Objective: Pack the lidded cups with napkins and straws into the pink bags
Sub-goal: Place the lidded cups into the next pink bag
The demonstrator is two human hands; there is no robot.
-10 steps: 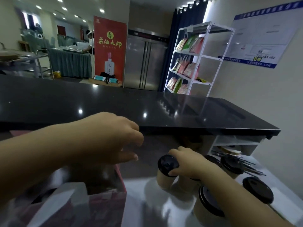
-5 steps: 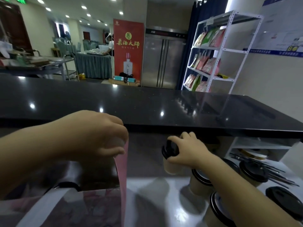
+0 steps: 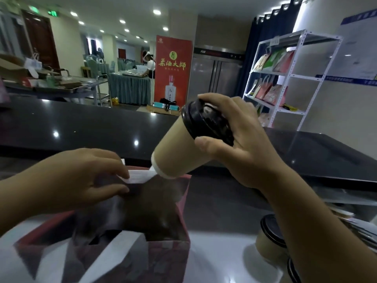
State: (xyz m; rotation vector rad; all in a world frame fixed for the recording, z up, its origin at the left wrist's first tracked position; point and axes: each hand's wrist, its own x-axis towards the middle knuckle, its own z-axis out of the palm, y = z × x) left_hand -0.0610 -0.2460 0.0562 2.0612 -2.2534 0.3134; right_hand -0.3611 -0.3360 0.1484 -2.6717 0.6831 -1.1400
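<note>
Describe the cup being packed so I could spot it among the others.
In front of the long black counter stands an open pink bag. Just above its far rim hangs a tan paper cup with a black lid, gripped by the lid in the right hand. Unlike the cups standing at lower right, it is lifted and tilted.

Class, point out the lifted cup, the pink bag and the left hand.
lifted cup (image 3: 177,151): head view, on its tan side wall.
pink bag (image 3: 169,259): head view, on its near front panel.
left hand (image 3: 81,177): head view, on its back.
</note>
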